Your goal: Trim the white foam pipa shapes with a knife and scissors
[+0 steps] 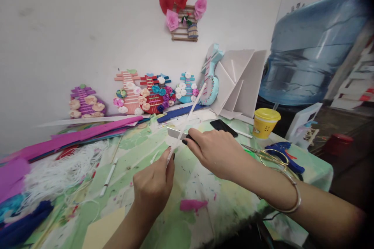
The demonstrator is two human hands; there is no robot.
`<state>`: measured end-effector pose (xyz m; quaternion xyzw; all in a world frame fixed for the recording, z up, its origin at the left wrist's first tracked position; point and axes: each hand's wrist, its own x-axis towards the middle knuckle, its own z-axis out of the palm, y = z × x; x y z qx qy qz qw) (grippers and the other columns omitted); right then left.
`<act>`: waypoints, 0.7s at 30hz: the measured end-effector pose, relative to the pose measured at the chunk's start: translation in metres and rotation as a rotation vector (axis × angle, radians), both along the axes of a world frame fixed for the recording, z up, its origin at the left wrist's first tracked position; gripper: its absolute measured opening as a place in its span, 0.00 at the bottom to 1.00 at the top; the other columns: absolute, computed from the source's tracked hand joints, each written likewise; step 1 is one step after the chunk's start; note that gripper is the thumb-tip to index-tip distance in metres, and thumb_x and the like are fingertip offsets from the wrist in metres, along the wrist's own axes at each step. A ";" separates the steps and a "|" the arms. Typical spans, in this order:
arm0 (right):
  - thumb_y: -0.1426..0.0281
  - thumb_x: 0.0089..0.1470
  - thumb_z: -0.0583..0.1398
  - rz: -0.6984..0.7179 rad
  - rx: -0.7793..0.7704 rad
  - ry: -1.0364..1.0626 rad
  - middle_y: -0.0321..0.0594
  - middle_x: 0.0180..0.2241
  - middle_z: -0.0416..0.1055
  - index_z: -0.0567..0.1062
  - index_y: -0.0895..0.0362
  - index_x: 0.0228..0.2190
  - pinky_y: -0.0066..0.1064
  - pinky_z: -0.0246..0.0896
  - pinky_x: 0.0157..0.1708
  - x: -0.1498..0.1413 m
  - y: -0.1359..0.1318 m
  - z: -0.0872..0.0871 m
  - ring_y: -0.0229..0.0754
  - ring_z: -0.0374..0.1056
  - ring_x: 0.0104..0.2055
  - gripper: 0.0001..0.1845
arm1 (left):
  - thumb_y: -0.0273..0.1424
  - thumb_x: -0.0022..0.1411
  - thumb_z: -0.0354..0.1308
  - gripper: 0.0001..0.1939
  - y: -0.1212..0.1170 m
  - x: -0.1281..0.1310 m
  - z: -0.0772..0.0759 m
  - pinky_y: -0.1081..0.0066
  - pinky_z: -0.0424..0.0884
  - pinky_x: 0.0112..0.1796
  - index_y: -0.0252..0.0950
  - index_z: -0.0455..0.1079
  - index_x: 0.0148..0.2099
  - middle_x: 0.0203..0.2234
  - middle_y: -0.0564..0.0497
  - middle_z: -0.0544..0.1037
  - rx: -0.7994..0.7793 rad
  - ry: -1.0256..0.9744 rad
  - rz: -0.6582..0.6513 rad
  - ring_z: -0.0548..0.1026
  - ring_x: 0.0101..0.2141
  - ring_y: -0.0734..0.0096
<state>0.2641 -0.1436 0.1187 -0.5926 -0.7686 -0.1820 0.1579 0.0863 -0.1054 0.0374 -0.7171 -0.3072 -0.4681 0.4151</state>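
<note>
Over the table (pixel 317 165), the right hand (pixel 217 153) and left hand (pixel 154 181) are both closed, the left pinching a tilted white strip (pixel 193 110) low down, the right holding a metal blade (pixel 174 133) across it (apparently unsevered): work seemingly begun, unfinished

Your left hand (pixel 153 181) is curled in, thumb (pixel 170 171) pressed against bent fingers (pixel 161 163), forearm (pixel 134 221) angling up and rightward. Your right hand (pixel 216 151) sits just beyond, back upward, thumb and index finger (pixel 195 136) pinched, forearm slanting in from the right.
</note>
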 end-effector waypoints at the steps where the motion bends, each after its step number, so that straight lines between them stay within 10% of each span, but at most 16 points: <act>1: 0.57 0.62 0.38 -0.002 0.001 -0.001 0.36 0.21 0.69 0.66 0.53 0.34 0.31 0.32 0.21 0.001 0.000 0.000 0.38 0.61 0.20 0.22 | 0.26 0.55 0.59 0.14 0.000 0.000 0.000 0.77 0.61 0.22 0.30 0.70 0.45 0.16 0.53 0.72 -0.008 -0.007 0.002 0.68 0.16 0.79; 21: 0.57 0.62 0.38 -0.021 0.013 0.000 0.36 0.22 0.70 0.66 0.53 0.32 0.31 0.32 0.21 0.013 -0.003 -0.003 0.38 0.62 0.22 0.22 | 0.25 0.56 0.57 0.11 -0.001 -0.004 0.007 0.77 0.63 0.24 0.31 0.70 0.43 0.18 0.53 0.73 -0.098 0.004 -0.115 0.71 0.18 0.77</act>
